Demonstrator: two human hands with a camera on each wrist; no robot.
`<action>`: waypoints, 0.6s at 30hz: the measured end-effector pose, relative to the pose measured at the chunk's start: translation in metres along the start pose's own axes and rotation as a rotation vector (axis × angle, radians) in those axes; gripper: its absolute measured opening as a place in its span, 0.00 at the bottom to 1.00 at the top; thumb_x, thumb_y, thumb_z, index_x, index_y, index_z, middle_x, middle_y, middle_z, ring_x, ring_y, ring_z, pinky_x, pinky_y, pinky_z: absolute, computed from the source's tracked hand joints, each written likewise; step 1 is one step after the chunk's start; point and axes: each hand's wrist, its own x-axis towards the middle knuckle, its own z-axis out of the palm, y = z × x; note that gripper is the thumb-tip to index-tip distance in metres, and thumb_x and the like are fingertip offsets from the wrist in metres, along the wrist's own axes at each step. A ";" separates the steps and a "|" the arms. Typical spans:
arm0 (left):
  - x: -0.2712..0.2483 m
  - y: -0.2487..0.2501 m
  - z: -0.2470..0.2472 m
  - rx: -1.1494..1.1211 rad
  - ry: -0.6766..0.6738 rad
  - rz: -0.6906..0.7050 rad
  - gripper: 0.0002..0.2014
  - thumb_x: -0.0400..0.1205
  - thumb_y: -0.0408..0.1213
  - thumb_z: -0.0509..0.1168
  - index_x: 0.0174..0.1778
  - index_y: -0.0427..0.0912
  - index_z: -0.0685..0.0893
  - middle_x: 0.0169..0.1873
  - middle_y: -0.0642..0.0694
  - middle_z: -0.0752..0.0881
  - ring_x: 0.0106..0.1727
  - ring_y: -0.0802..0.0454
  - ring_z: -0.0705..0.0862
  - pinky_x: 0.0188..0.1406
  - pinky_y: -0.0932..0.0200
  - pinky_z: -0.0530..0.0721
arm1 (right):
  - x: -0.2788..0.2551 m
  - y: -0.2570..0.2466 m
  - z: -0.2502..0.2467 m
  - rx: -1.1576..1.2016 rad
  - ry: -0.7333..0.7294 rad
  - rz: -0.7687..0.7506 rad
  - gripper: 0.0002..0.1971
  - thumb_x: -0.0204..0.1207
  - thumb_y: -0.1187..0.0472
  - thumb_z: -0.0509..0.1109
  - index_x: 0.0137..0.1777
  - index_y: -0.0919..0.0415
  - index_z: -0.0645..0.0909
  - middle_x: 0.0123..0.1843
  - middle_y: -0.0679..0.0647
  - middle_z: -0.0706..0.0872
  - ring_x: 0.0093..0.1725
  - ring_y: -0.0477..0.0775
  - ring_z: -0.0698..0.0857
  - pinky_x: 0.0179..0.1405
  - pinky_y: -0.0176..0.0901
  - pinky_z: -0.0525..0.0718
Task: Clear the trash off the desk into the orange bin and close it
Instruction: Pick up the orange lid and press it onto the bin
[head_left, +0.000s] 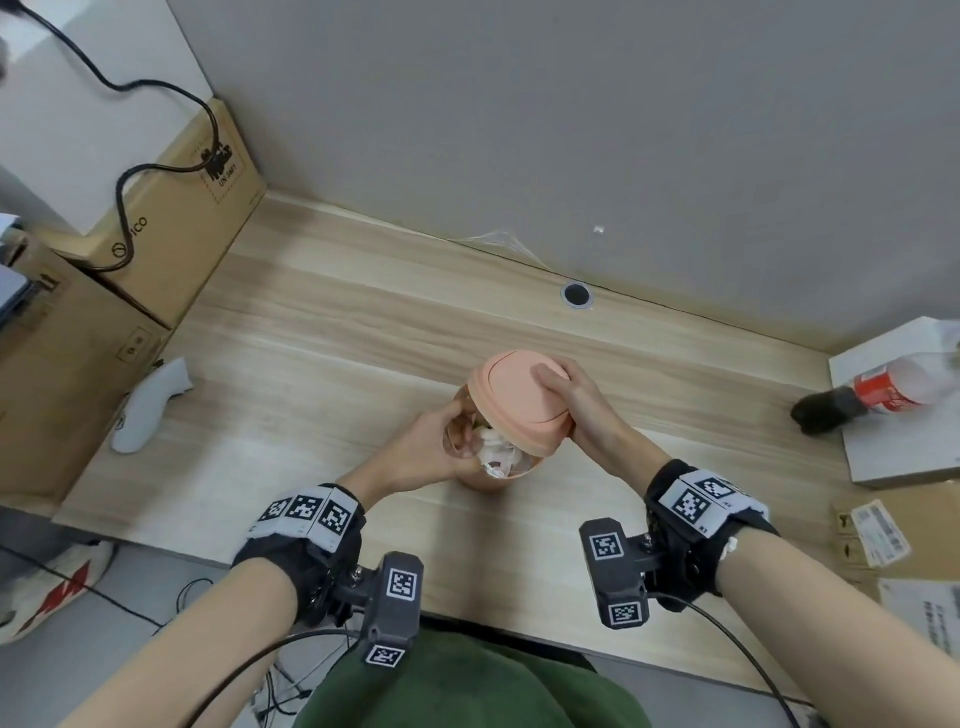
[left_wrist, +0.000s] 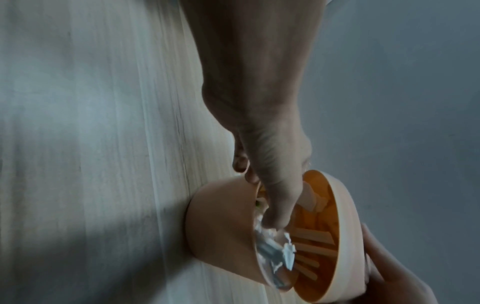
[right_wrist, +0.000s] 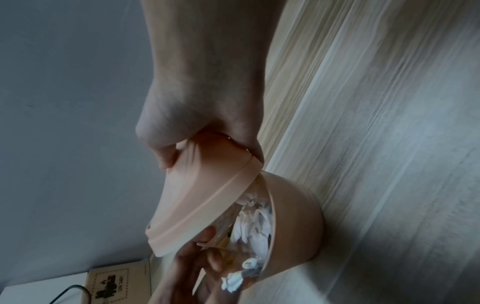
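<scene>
Pale wood-grain worktop (head_left: 322, 322) under everything. Dead centre on it, small round orange plastic bin (left_wrist: 221, 222), white crumpled paper trash (head_left: 498, 451) heaped inside. At the bin's 1 o'clock, domed orange lid (head_left: 511, 400) tilted over the mouth, pinched by right hand (head_left: 582, 410). At 9 o'clock, left hand (head_left: 431, 447), fingers curled in, pressing trash down.
</scene>
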 end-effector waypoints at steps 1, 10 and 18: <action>0.000 -0.003 -0.001 -0.057 -0.071 0.013 0.26 0.68 0.32 0.78 0.62 0.45 0.79 0.46 0.50 0.86 0.43 0.60 0.84 0.48 0.58 0.81 | -0.001 0.001 -0.001 0.009 0.008 0.007 0.17 0.79 0.51 0.66 0.67 0.49 0.74 0.63 0.52 0.82 0.55 0.51 0.81 0.51 0.49 0.78; 0.004 0.004 0.010 0.243 0.114 0.015 0.26 0.69 0.54 0.77 0.61 0.50 0.82 0.43 0.56 0.88 0.43 0.59 0.84 0.42 0.57 0.80 | -0.014 0.007 0.005 0.055 0.081 0.004 0.16 0.80 0.52 0.65 0.67 0.50 0.72 0.59 0.50 0.81 0.54 0.52 0.81 0.48 0.47 0.78; 0.005 0.001 0.012 0.284 0.146 0.020 0.10 0.74 0.41 0.66 0.34 0.40 0.88 0.37 0.50 0.85 0.42 0.48 0.83 0.41 0.53 0.79 | -0.023 0.010 0.007 -0.093 0.067 -0.059 0.23 0.79 0.51 0.67 0.72 0.50 0.68 0.68 0.52 0.77 0.62 0.53 0.79 0.51 0.45 0.78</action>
